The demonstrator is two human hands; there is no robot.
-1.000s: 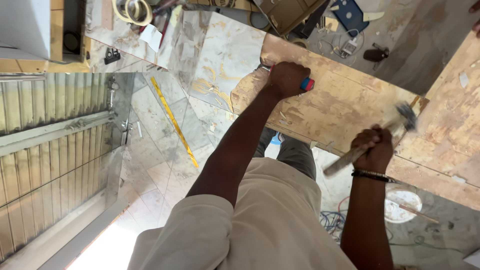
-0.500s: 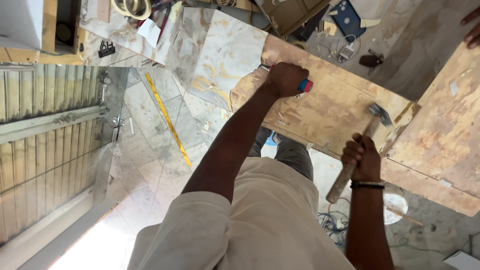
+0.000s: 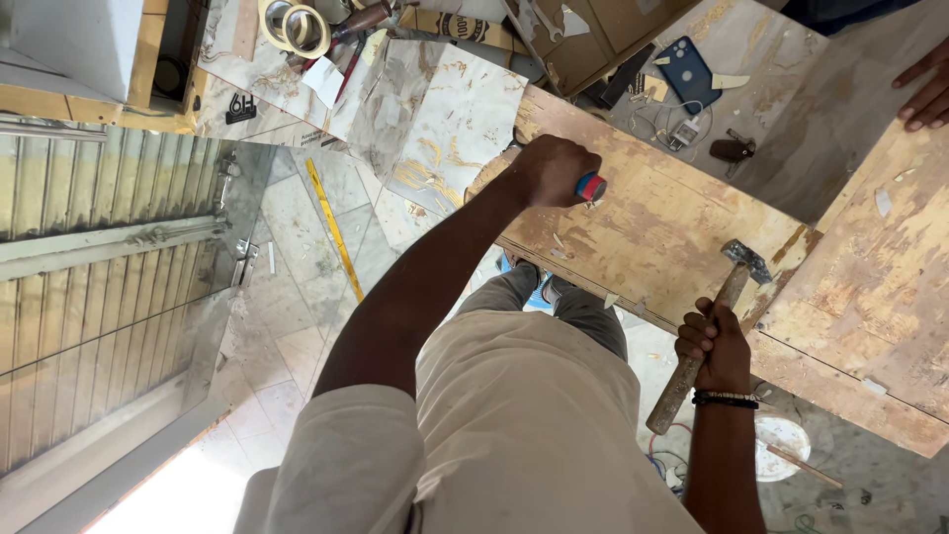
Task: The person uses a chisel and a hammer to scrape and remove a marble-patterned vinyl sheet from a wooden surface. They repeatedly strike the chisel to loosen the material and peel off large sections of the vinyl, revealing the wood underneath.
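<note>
Fingers of the left hand (image 3: pixel 554 170) are clenched around a short tool with a red-and-blue handle (image 3: pixel 591 186), its tip pressed down onto the worn, flaking plywood board (image 3: pixel 652 232) near that board's near edge; the tool's working end is hidden under the fist, so I cannot tell what kind of tip it has. The right hand (image 3: pixel 714 346) grips the lower part of a wooden-handled hammer with a dark steel head (image 3: pixel 707 331), and that head now rests low, just at the corner where the board meets a second, paler plywood sheet (image 3: pixel 870 287). A second ago the hammer was raised higher and further right, above the sheet; it has since come down and drawn in toward the body, while the left fist has stayed planted on the same spot, which reads to me as a pause between blows rather than a swing under way. Further out, a blue phone (image 3: pixel 689 71) and a small dark clip-like object (image 3: pixel 732 149) lie on the grey surface beyond the board, rolls of pale masking tape (image 3: pixel 297 28) sit at the top, a yellow folding rule (image 3: pixel 331 227) lies on the marbled floor tiles (image 3: pixel 297 297), and another person's hand (image 3: pixel 924 94) rests at the far right edge.
</note>
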